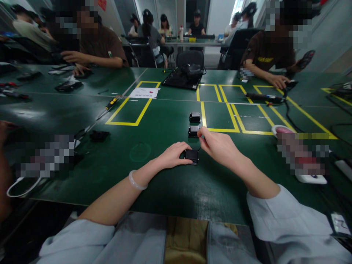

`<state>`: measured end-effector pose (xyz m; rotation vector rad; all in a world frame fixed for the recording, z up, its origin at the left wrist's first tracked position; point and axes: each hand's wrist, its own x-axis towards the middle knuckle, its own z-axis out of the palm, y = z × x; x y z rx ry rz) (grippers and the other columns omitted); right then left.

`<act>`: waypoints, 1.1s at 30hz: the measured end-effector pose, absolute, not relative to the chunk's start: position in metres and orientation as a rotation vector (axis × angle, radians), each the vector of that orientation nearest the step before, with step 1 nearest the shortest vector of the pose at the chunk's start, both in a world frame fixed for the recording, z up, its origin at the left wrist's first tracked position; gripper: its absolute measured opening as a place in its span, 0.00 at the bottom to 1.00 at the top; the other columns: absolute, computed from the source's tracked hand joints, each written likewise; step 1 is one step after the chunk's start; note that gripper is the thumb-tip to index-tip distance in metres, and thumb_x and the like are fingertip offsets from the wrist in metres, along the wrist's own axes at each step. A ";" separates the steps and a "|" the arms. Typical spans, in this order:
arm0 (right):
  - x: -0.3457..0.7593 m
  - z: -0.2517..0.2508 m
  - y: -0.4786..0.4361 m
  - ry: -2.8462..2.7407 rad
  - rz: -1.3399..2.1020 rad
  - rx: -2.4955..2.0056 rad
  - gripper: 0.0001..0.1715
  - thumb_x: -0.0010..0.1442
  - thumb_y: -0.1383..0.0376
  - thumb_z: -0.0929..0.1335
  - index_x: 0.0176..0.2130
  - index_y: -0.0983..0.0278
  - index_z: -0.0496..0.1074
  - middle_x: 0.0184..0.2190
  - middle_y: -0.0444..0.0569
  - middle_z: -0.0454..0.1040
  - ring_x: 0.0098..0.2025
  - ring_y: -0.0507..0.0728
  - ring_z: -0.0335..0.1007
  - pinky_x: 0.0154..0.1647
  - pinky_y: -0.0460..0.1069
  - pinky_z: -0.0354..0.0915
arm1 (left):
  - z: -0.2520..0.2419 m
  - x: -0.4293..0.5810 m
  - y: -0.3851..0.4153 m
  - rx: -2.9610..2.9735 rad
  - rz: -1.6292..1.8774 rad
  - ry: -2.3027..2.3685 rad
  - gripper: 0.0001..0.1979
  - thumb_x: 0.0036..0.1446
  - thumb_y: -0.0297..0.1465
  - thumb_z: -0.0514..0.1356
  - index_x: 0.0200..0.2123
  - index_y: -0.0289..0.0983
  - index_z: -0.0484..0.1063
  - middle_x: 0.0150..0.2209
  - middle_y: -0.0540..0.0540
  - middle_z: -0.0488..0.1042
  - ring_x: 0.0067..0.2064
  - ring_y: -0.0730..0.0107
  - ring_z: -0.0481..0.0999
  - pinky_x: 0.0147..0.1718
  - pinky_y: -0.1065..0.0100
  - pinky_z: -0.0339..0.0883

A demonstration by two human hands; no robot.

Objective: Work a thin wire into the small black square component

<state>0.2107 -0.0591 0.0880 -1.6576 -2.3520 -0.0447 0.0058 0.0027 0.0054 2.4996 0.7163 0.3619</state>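
Observation:
My left hand (173,156) rests on the green table (154,121), its fingers curled against a small black box-shaped part (191,155) and holding it in place. My right hand (217,145) hovers just right of that part, thumb and forefinger pinched together near a second small black part (193,131). What the pinch holds is too small to make out. A third black part (194,117) lies farther back, in line with the other two. A pale bangle sits on my left wrist.
Yellow tape rectangles (129,110) mark the table. A black tray with a headset (184,77) stands at the back centre, a white sheet (144,92) beside it. Other people work at the left and right far sides. A screwdriver (111,103) and a black tool (265,97) lie nearby.

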 end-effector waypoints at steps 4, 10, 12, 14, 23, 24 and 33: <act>0.212 0.089 -0.060 -2.336 -0.016 -1.620 0.13 0.65 0.64 0.57 0.45 0.64 0.65 0.31 0.48 0.76 0.26 0.52 0.65 0.26 0.47 0.46 | 0.005 0.006 0.003 2.491 0.356 0.715 0.20 0.58 0.46 0.62 0.46 0.39 0.69 0.45 0.44 0.72 0.47 0.58 0.70 0.45 0.62 0.63; 0.212 0.092 -0.060 -2.383 -0.025 -1.662 0.17 0.69 0.58 0.55 0.42 0.63 0.66 0.32 0.49 0.77 0.28 0.53 0.68 0.26 0.47 0.45 | 0.003 0.006 0.003 2.508 0.358 0.719 0.21 0.58 0.47 0.61 0.47 0.39 0.69 0.45 0.44 0.72 0.47 0.58 0.70 0.46 0.61 0.63; 0.211 0.092 -0.060 -2.399 -0.060 -1.719 0.18 0.69 0.57 0.55 0.42 0.64 0.67 0.31 0.49 0.77 0.28 0.54 0.68 0.25 0.48 0.44 | 0.003 0.006 0.003 2.510 0.361 0.721 0.21 0.58 0.47 0.61 0.47 0.39 0.69 0.45 0.44 0.72 0.47 0.58 0.70 0.46 0.61 0.63; 0.210 0.091 -0.059 -2.402 -0.103 -1.774 0.19 0.69 0.58 0.54 0.44 0.64 0.67 0.29 0.49 0.77 0.26 0.54 0.68 0.24 0.48 0.43 | 0.003 0.005 0.003 2.508 0.360 0.723 0.20 0.58 0.47 0.61 0.46 0.39 0.69 0.45 0.44 0.72 0.47 0.58 0.70 0.46 0.61 0.63; 0.211 0.088 -0.060 -2.361 -0.126 -1.725 0.16 0.66 0.64 0.55 0.47 0.65 0.66 0.27 0.48 0.76 0.23 0.53 0.65 0.23 0.47 0.43 | 0.005 0.006 0.003 2.501 0.354 0.718 0.20 0.58 0.47 0.61 0.47 0.39 0.69 0.46 0.44 0.72 0.47 0.58 0.70 0.46 0.61 0.63; 0.211 0.088 -0.060 -2.354 -0.124 -1.715 0.15 0.66 0.64 0.56 0.47 0.65 0.66 0.27 0.47 0.76 0.23 0.53 0.65 0.23 0.47 0.43 | 0.004 0.006 0.003 2.500 0.355 0.718 0.20 0.58 0.47 0.61 0.47 0.39 0.69 0.46 0.44 0.72 0.47 0.58 0.70 0.46 0.61 0.63; 0.210 0.089 -0.059 -2.396 -0.135 -1.746 0.19 0.69 0.57 0.55 0.44 0.64 0.67 0.27 0.48 0.76 0.25 0.53 0.67 0.24 0.47 0.44 | 0.004 0.006 0.003 2.503 0.363 0.716 0.21 0.58 0.48 0.61 0.47 0.39 0.69 0.45 0.44 0.72 0.47 0.58 0.70 0.46 0.60 0.63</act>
